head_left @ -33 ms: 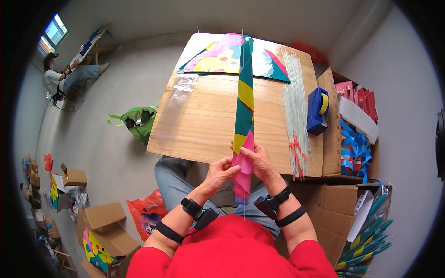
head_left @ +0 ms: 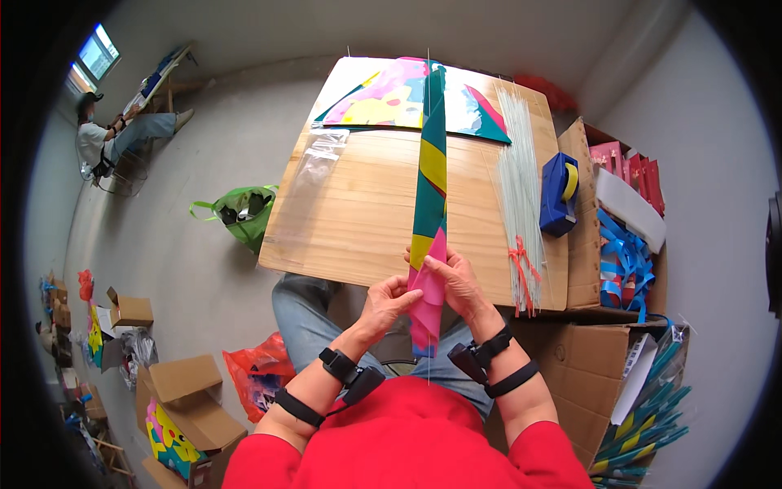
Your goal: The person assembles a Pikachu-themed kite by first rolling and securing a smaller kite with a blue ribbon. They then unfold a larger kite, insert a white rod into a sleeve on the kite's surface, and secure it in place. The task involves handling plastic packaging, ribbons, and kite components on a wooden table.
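Observation:
A rolled-up kite [head_left: 430, 187], green, yellow and pink, stretches from my lap over the table, with a thin rod poking out at each end. My left hand [head_left: 387, 308] pinches its pink near part from the left. On the other side my right hand [head_left: 458, 281] grips the same part a little higher, thumb on top and some fingers hidden behind. Beyond the hands, flat printed kites [head_left: 366, 106] lie stacked at the table's far edge, partly beneath the roll's far end.
A bundle of thin white rods [head_left: 517, 187] tied in red and a blue tape dispenser [head_left: 558, 194] lie on the wooden table [head_left: 350, 220]'s right side. Cartons [head_left: 578, 236] stand further right. A green bag [head_left: 244, 218] sits left; another person [head_left: 102, 138] sits far left.
The roll's far end has shifted very slightly to the right. Both hands keep their hold in nearly the same place.

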Demonstrator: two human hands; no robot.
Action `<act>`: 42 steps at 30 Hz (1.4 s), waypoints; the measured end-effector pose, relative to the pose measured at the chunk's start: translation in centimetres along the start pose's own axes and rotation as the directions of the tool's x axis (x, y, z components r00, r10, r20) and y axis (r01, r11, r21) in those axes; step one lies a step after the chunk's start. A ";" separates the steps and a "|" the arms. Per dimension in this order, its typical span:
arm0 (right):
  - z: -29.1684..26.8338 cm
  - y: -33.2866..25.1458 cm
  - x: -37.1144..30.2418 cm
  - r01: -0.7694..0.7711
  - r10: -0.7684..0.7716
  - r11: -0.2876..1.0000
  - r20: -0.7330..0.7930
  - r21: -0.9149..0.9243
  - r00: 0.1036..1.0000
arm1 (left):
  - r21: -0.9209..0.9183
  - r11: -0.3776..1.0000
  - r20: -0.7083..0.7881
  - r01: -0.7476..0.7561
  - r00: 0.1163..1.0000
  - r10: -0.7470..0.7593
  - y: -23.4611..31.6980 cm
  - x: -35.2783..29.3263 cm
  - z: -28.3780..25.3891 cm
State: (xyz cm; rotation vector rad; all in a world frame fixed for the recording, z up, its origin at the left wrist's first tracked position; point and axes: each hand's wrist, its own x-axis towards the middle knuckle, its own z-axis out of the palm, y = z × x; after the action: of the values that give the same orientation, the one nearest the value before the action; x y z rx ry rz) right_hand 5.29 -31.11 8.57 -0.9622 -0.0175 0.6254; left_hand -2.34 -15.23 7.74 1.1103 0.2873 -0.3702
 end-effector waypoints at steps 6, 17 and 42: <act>-0.9 1.2 0.2 -0.015 0.006 0.991 -0.071 -0.134 0.997 | 0.044 0.998 -0.041 -0.042 0.998 0.044 -2.4 0.8 -0.3; -3.6 -4.6 -2.6 -0.140 0.131 0.914 -0.049 -0.382 0.990 | 0.975 0.169 -0.221 0.144 0.588 0.778 3.6 3.1 -21.3; -4.1 -3.8 -12.3 -0.431 0.426 0.748 -0.132 -0.504 0.895 | 0.993 -0.043 0.113 -0.107 0.828 0.550 3.8 1.0 -15.2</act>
State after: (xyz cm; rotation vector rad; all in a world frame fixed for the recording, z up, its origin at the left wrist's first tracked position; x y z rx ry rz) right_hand -1.84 -42.06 12.25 -1.5245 0.0469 1.0805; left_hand -0.43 -0.05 4.06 2.6903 -0.0573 0.2144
